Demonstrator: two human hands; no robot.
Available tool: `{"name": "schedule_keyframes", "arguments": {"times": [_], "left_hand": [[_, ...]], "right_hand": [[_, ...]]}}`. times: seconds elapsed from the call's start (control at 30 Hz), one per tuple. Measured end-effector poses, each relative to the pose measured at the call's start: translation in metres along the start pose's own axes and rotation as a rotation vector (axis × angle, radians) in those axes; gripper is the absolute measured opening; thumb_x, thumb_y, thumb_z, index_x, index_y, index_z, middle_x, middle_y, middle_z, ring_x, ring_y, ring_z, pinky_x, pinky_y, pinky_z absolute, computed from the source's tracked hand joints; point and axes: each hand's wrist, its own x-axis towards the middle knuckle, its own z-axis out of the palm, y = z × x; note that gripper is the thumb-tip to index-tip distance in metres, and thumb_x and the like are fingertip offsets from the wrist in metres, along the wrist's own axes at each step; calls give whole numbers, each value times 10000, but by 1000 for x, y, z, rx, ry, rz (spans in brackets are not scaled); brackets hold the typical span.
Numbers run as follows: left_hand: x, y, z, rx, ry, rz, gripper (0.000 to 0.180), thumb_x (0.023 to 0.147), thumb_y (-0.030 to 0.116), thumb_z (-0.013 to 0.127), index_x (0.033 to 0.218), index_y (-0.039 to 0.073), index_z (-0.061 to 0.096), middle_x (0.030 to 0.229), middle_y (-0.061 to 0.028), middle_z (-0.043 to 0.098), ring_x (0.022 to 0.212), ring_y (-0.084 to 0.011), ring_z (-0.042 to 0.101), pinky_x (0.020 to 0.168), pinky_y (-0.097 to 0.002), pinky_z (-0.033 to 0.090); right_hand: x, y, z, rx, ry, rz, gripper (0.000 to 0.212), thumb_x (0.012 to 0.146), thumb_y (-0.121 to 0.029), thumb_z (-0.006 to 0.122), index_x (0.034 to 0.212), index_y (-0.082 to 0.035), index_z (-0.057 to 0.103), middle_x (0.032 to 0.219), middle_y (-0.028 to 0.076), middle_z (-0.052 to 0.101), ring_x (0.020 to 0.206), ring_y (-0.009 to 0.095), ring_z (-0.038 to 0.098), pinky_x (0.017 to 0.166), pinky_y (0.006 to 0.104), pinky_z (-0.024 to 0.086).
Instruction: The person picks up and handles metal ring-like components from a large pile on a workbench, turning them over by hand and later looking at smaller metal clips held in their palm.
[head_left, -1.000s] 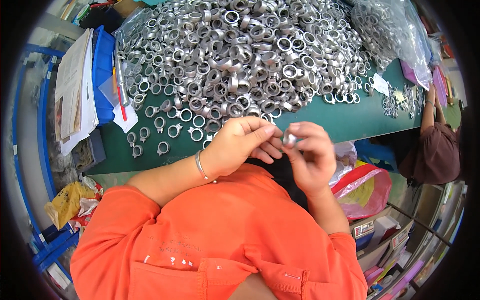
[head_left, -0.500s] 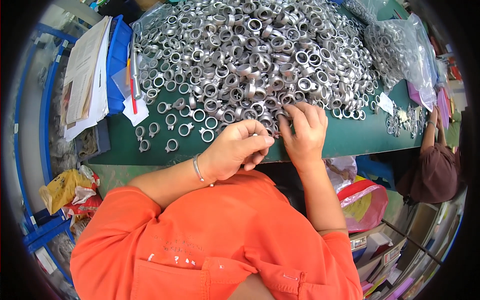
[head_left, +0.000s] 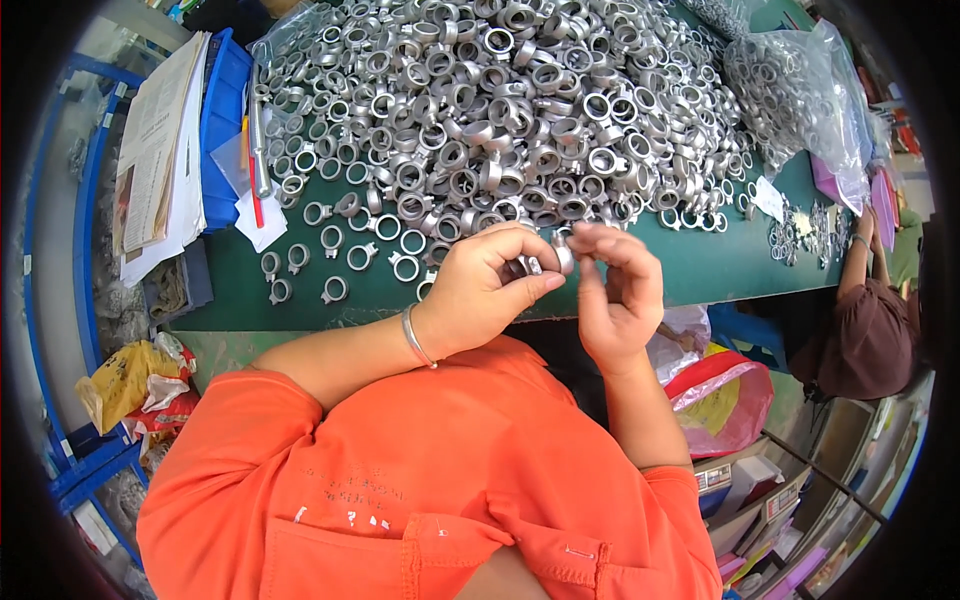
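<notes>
A small silver metal ring (head_left: 564, 258) is between my hands, just above the near edge of the table. My left hand (head_left: 487, 278) is closed, its thumb and forefinger at the left side of this ring. Another small shiny metal piece (head_left: 534, 266) shows in the left fingers; its kind is unclear. The curled fingers of my right hand (head_left: 618, 290) touch the ring from the right, partly blurred. Beyond both hands rises a big pile of silver metal rings (head_left: 500, 130), many with a small lug. Several loose rings (head_left: 335, 289) lie left of my left hand.
The green table (head_left: 230, 300) carries everything. At left stand a blue bin (head_left: 222, 130) with papers (head_left: 155, 160) and a red pen (head_left: 257, 205). A clear bag of rings (head_left: 795, 95) and smaller metal parts (head_left: 800, 238) lie right, near another person's arm (head_left: 858, 265).
My right hand has come back from the pile's near edge, and a ring now shows between both hands. My left hand has shifted slightly right. The view has moved a little.
</notes>
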Motion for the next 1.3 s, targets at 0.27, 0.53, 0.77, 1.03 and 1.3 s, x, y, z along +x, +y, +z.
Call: {"name": "schedule_keyframes", "arguments": {"times": [0.27,0.53,0.77,1.03,1.3], "left_hand": [[-3,-1,-2,82,-29,160,100,800,-6,638,896,8,610,895,-49,564,725,-79,549,567,-196,441],[-4,4,0,-39,-21,58,95,826,-1,615,918,-5,593,904,-53,557,685,-68,544,571,-179,449],[-4,1,1,4,-20,78,101,817,-8,627,912,-10,594,886,-60,574,660,-68,555,560,-190,464],[2,3,0,-759,-20,-538,221,919,151,474,998,-28,576,868,-89,623,713,-152,619,572,-260,537],[2,5,-6,-765,-47,-565,115,885,137,561,932,32,551,782,-33,551,619,-99,506,435,-215,377]], "right_hand": [[-18,2,-16,120,-143,344,300,802,-19,655,1079,51,566,999,103,590,846,142,591,729,241,484],[-11,-3,-15,144,-136,207,328,761,80,641,1075,51,554,1067,146,561,871,171,599,724,251,516],[-12,-4,-17,46,-117,157,323,731,91,657,1039,45,573,1032,149,569,841,171,593,671,249,514],[-3,-27,-17,-338,-330,-302,266,652,53,694,911,14,647,878,130,608,725,243,587,632,298,486],[27,25,-13,-847,-72,-162,247,698,-76,704,921,-18,617,842,97,552,759,276,529,672,367,412]]}}
